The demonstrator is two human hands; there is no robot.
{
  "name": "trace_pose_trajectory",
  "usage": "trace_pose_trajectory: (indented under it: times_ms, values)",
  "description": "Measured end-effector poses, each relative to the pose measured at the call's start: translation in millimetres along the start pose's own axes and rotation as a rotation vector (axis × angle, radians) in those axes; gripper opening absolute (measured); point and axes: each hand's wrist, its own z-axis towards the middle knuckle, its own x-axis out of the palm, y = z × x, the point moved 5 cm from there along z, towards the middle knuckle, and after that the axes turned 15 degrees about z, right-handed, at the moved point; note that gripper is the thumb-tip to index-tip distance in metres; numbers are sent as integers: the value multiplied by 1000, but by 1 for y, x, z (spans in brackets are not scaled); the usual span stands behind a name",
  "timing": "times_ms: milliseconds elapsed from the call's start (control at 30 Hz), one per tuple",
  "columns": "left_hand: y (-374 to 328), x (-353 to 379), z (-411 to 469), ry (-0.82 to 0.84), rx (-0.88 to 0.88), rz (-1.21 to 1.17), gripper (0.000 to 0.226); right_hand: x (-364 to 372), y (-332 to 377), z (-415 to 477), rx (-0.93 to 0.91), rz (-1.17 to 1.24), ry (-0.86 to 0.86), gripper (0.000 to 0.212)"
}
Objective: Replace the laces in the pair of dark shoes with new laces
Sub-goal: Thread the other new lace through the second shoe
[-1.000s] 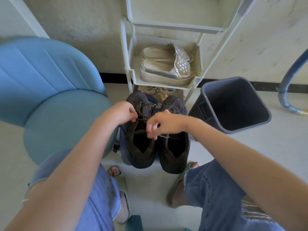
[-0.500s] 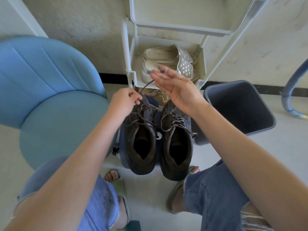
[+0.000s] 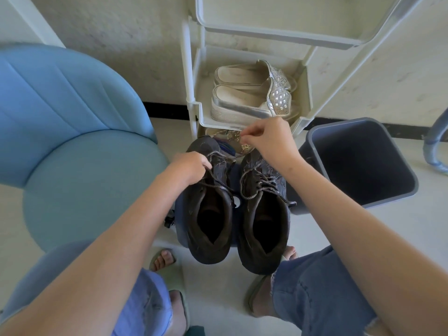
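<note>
Left hand (image 3: 191,166) pinches the frayed grey lace (image 3: 219,155) right over the left dark brown leather shoe (image 3: 191,221), which sits just below it. Right hand (image 3: 269,139) looks to pinch the lace's end farther out, so the lace stretches between them.

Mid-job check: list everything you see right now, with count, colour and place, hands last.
dark shoes: 2, dark brown, side by side in front of the rack
laces: 2, grey, one in each shoe
chair: 1, blue, left
shelf rack: 1, white, against the wall
sandals: 2, cream and silver, on the rack's lower shelf
bin: 1, grey, right of the shoes
curved tube: 1, blue, far right
slippers: 2, green, on the person's feet
left hand: pinches the left shoe's lace
right hand: pinches a lace end above the toes
</note>
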Motion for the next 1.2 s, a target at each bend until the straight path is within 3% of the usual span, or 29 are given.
trace_pose_trajectory:
  times_ms: [167,300,367,500,567,733,900,1000,1100,1200]
  values:
    - [2,-5,5,-15,-37,-312,27,19,-18,5,116,-58,151,13]
    - [-6,-24,-6,-103,103,-582,20,31,-29,7,138,-195,267,20]
    - [-17,-29,-14,-11,219,-698,17,40,-31,8,153,-171,294,12]
    - [-42,-21,-26,208,305,-705,14,44,-44,13,268,-76,277,41]
    - [-54,-9,-31,294,331,-633,21,44,-48,18,296,-14,259,38]
    - [-90,23,-44,264,465,-271,27,71,-55,23,349,-202,380,67]
    - [-111,41,-45,130,541,214,32,80,-61,28,369,-261,316,50]
    - [-106,27,-51,97,567,63,28,72,-67,31,487,-50,264,30]
    - [-76,-7,-45,47,410,-68,20,50,-59,37,480,148,168,29]
    - [-20,-48,-27,-243,48,-250,31,35,-46,37,468,526,214,31]
